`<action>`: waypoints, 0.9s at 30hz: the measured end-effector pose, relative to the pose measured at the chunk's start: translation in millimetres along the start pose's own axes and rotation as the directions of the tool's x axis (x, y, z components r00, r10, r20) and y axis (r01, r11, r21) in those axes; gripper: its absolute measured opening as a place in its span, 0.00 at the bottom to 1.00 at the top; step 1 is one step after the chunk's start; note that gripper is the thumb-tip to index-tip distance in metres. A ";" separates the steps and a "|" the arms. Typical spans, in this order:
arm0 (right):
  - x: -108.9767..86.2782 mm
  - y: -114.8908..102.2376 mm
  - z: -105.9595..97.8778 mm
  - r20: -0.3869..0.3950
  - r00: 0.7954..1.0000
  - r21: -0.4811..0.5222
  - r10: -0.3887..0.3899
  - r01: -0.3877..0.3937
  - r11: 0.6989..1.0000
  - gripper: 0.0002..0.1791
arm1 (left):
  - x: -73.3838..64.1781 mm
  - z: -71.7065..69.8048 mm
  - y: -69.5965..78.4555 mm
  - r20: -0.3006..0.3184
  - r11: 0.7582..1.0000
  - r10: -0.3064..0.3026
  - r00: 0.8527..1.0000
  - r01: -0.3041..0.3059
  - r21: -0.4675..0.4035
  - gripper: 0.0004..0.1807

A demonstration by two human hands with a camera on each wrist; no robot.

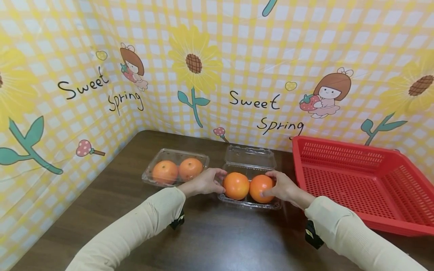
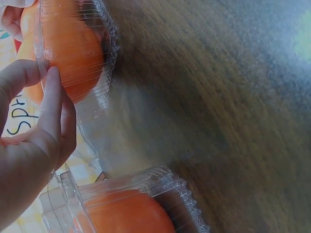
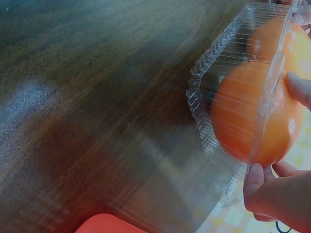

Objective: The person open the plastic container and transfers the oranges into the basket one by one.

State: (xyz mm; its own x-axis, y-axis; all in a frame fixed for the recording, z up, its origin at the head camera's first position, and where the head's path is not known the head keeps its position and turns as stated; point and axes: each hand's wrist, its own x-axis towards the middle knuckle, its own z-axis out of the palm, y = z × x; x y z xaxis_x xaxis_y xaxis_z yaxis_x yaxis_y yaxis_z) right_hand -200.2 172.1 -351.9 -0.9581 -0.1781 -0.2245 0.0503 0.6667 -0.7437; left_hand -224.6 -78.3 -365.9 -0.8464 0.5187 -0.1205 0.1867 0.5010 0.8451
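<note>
An open clear plastic clamshell box (image 1: 251, 205) holds two oranges side by side, its lid (image 1: 250, 157) tilted back behind them. My left hand (image 1: 205, 181) has its thumb and fingers on the left side of the left orange (image 1: 236, 186), fingertips right at the box rim in the left wrist view. My right hand (image 1: 285, 188) grips the right orange (image 1: 261, 189), thumb across its near face and fingers behind. In the right wrist view, the right fingertips (image 3: 256, 177) lie low by the rim, with the thumb higher on the orange.
To the left stands another clear clamshell box (image 1: 169, 151) with two oranges (image 1: 165, 172) inside. A red perforated plastic basket (image 1: 376, 150) stands on the right, near my right forearm. A patterned yellow check cloth (image 1: 162, 113) backs the brown wooden table (image 1: 210, 241).
</note>
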 end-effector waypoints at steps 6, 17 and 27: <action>-0.4 -1.1 0.0 -0.023 0.999 -0.022 -0.046 0.045 0.999 0.38 | 0.3 0.3 -0.4 -0.007 1.000 -0.001 1.000 0.001 -0.002 0.30; -2.2 1.3 0.1 -0.034 0.994 -0.047 -0.101 0.099 0.994 0.40 | 0.2 1.1 -3.6 0.003 1.000 0.020 1.000 -0.020 -0.019 0.30; -0.1 0.3 0.0 0.010 0.991 -0.040 -0.134 0.135 0.990 0.44 | 0.0 0.8 -4.6 0.014 0.999 0.033 0.999 -0.032 -0.026 0.30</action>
State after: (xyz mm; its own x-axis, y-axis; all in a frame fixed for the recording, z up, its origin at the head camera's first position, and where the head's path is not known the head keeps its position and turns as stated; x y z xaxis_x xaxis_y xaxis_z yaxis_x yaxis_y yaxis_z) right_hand -200.1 172.3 -352.0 -0.9533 -0.2732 -0.1287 -0.0903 0.6647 -0.7416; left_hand -225.0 -80.0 -370.2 -0.8327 0.5445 -0.1003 0.2009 0.4659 0.8617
